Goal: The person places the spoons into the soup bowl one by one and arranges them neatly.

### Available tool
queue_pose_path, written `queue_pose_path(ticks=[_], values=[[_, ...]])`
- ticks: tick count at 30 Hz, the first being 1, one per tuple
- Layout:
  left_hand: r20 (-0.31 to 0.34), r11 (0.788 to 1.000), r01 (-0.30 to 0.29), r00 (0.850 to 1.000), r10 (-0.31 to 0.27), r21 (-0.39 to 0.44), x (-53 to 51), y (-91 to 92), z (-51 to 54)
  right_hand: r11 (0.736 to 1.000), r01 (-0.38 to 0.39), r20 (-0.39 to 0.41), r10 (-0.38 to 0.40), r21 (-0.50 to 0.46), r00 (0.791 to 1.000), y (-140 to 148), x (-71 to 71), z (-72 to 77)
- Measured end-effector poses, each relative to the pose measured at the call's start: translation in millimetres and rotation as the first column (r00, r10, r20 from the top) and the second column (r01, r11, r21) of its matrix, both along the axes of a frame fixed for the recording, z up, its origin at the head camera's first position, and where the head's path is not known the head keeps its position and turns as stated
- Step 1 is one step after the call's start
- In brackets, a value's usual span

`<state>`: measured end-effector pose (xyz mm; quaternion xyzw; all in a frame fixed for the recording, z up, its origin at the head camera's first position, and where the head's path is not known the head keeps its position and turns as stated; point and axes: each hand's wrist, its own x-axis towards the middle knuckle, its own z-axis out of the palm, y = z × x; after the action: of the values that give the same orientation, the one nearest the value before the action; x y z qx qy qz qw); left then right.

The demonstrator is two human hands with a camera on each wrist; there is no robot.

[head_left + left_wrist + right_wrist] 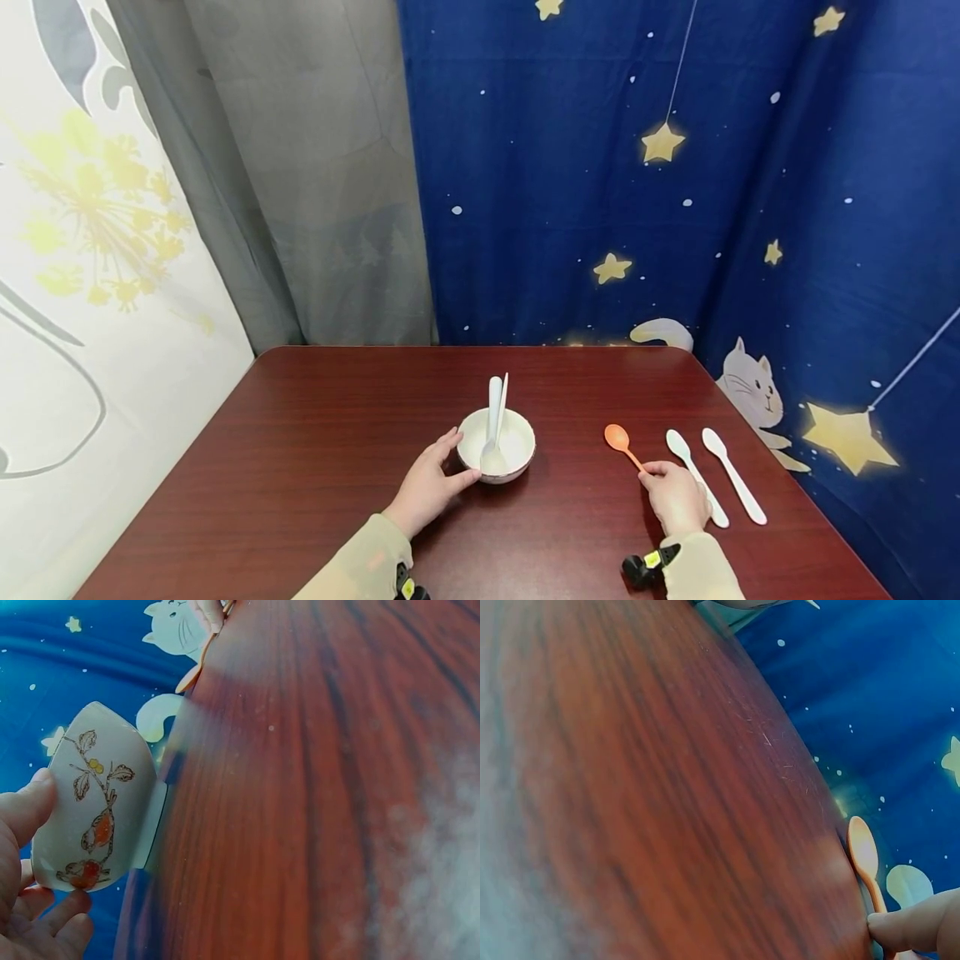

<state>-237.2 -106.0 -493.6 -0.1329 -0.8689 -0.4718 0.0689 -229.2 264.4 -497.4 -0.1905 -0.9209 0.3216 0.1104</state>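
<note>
A white bowl [516, 435] stands mid-table, its outer wall painted with a branch, leaves and orange fruit in the left wrist view. My left hand [431, 485] holds the bowl's left side, thumb at the near rim and fingers farther round. Inside lean a white spoon [493, 458] and a second slim white utensil [504, 400], whose lower end I cannot make out. To the right, my right hand [675, 496] pinches the handle end of an orange spoon [617, 437] between thumb and fingers. Its oval head points away, at or just above the tabletop.
Two white spoons lie at the right: one [678, 446] partly behind my right hand, the other [735, 477] nearer the edge. The dark red wooden table [337, 417] meets a grey curtain [322, 208] and a blue starry curtain [540, 208] at its far side.
</note>
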Motion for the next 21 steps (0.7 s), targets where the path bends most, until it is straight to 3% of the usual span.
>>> queue_pose_path(ticks=[9, 21], values=[[0.0, 1.0, 0.015, 1.0, -0.015, 0.013, -1.1, -0.2, -2.1, 0.995, -0.084, 0.044, 0.081, 0.06, 0.996, 6, 1.0, 7.0], [-0.011, 1.0, 0.009, 1.0, -0.009, 0.017, -0.7, 0.3, -3.0, 0.961, -0.198, 0.139, 0.172, 0.196, 0.975, 15, -0.9, 10.4]])
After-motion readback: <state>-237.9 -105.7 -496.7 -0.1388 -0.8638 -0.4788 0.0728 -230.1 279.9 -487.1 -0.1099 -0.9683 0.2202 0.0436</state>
